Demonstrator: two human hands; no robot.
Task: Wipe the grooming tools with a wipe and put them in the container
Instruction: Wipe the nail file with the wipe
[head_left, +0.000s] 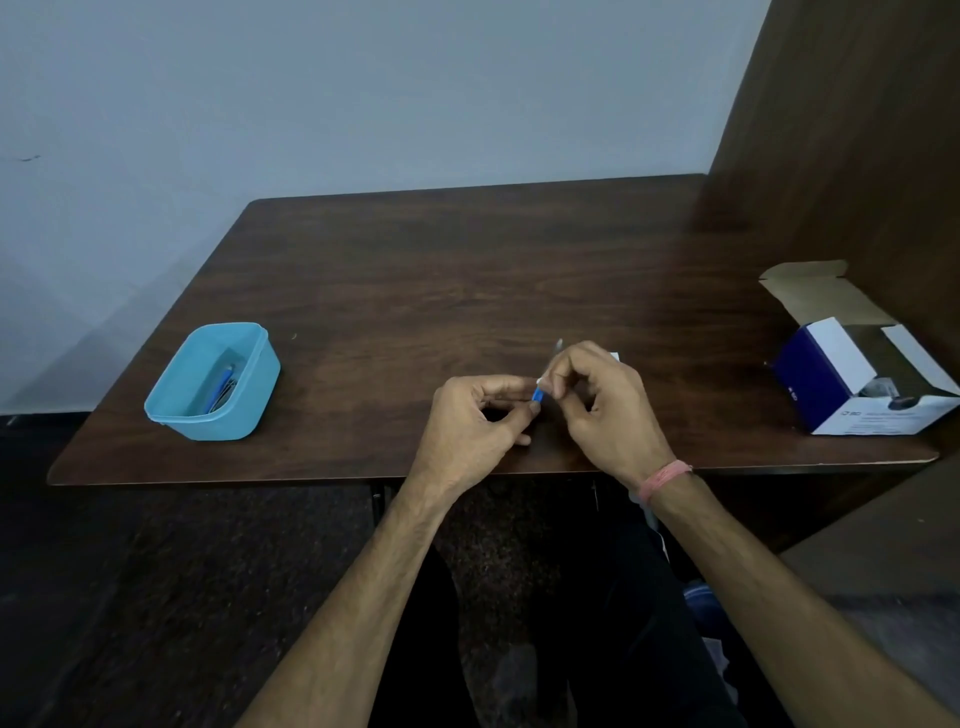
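Over the front middle of the table, my left hand (480, 415) pinches the blue handle of a small grooming tool (538, 396). Its thin metal tip sticks up past my right fingers. My right hand (597, 397) pinches a white wipe (614, 357) around the tool's shaft, right next to the blue handle; most of the wipe is hidden by the fingers. A light blue plastic container (179, 402) stands at the front left of the table, with a few metal tools, one blue-handled, lying inside it.
An open blue-and-white cardboard box (831, 384) sits at the table's right edge, its flaps up. A dark wooden panel (857, 130) rises behind it on the right. The dark wood table (467, 270) backs onto a pale wall.
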